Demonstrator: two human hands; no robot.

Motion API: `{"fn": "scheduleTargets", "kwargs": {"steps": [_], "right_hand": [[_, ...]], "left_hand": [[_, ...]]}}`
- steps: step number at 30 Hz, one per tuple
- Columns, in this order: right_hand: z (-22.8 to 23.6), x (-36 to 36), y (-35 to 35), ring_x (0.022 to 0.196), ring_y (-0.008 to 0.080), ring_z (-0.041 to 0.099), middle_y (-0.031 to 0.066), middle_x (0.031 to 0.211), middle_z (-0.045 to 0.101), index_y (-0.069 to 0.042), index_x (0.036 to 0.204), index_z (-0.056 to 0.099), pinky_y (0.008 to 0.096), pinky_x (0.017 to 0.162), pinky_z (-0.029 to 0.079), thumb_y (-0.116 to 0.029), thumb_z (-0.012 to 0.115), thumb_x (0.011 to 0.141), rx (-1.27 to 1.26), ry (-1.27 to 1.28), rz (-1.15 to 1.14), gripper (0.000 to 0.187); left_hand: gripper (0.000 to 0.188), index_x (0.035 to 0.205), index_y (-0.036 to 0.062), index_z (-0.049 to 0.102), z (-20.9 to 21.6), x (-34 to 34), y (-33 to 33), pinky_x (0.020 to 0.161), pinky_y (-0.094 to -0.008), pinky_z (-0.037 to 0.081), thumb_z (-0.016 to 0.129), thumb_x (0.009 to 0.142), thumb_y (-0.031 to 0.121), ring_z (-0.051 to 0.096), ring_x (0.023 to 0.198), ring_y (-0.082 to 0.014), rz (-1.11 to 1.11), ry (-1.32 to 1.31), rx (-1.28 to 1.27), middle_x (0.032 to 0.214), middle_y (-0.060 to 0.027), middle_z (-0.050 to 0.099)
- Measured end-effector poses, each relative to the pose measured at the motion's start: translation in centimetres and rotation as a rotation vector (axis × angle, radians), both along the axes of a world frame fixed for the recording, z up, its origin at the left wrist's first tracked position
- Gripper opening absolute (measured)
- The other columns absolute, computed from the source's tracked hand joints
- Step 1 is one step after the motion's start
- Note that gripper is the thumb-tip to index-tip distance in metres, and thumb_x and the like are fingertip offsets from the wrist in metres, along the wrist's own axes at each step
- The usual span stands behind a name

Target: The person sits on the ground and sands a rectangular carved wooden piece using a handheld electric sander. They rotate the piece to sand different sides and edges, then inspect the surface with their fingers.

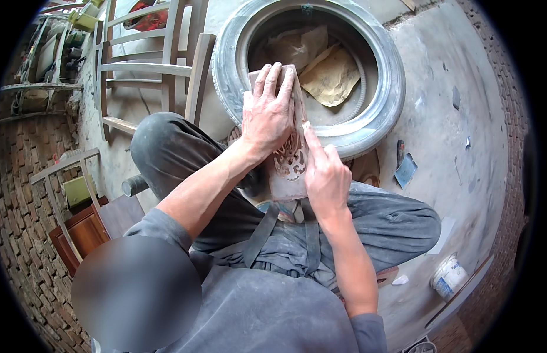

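Note:
A pale, dusty carved wooden panel [288,187] with cut-out scrollwork stretches from my lap to the near side of a big tire [388,76]. My left hand [267,112] lies on the panel's far part, its fingers extended flat over the wood. Close against the panel's right edge, my right hand [327,176] is closed, with its index finger reaching along that edge. A small reddish-brown bit shows at that fingertip, too small to name. Whatever the curled fingers hold is hidden. Inside the tire lie crumpled yellowish-brown sheets of paper [333,76].
Wooden chair frames [167,70] stand to the far left. Right of the tire lie a dark-handled tool [400,152] and a blue-grey scrap [406,170]. A white bucket [448,277] is at the near right. A reddish-brown wooden panel [82,232] leans at the left, by brick paving [20,194].

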State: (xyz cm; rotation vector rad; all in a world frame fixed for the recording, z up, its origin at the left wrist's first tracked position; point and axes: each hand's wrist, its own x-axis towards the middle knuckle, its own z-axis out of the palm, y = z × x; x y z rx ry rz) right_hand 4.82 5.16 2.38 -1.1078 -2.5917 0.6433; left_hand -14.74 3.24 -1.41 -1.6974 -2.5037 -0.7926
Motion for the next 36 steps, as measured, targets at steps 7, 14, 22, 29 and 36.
{"fn": "scheduleTargets", "kwargs": {"steps": [7,14,22,29,36], "right_hand": [[-0.1,-1.0,0.6,0.065,0.0368,0.070,0.0140,0.086,0.060,-0.023,0.155,0.061,0.0500,0.061,0.059,-0.005,0.066,0.097,-0.002,-0.004,-0.013,0.061],[0.6,1.4,-1.4,0.070,0.0403,0.072,0.0180,0.090,0.064,-0.024,0.154,0.061,0.0525,0.065,0.060,-0.002,0.066,0.094,-0.072,-0.051,-0.018,0.064],[1.1,1.2,-0.4,0.065,0.0376,0.069,0.0142,0.085,0.060,-0.024,0.154,0.061,0.0504,0.060,0.058,-0.007,0.066,0.099,-0.043,-0.005,0.035,0.058],[2.4,4.5,-4.0,0.057,0.0330,0.063,0.0102,0.080,0.053,-0.024,0.153,0.062,0.0481,0.055,0.055,-0.006,0.070,0.098,-0.086,-0.002,-0.036,0.059],[1.7,3.7,-3.5,0.057,0.0328,0.064,0.0101,0.080,0.052,-0.026,0.154,0.062,0.0476,0.054,0.055,-0.004,0.068,0.097,-0.065,-0.009,-0.040,0.061]], "left_hand": [[0.061,0.158,0.0009,0.049,-0.3,0.1,0.1,0.118,-0.0532,0.041,0.059,0.100,0.015,0.039,0.154,-0.0394,0.011,-0.005,-0.001,0.163,-0.0202,0.046],[0.063,0.158,-0.0002,0.049,0.1,0.1,0.0,0.118,-0.0537,0.041,0.060,0.098,0.015,0.039,0.154,-0.0399,0.007,-0.016,-0.003,0.163,-0.0207,0.045],[0.063,0.159,0.0023,0.049,0.0,-0.1,0.1,0.119,-0.0541,0.040,0.059,0.099,0.016,0.037,0.155,-0.0403,-0.011,-0.023,-0.009,0.164,-0.0206,0.043],[0.061,0.160,0.0035,0.049,0.0,-0.2,0.1,0.120,-0.0535,0.039,0.058,0.101,0.016,0.038,0.155,-0.0403,-0.011,-0.006,-0.013,0.164,-0.0205,0.043],[0.061,0.160,0.0044,0.049,0.1,0.0,-0.1,0.122,-0.0545,0.038,0.057,0.101,0.015,0.037,0.154,-0.0411,-0.025,0.005,-0.015,0.164,-0.0208,0.043]]}}
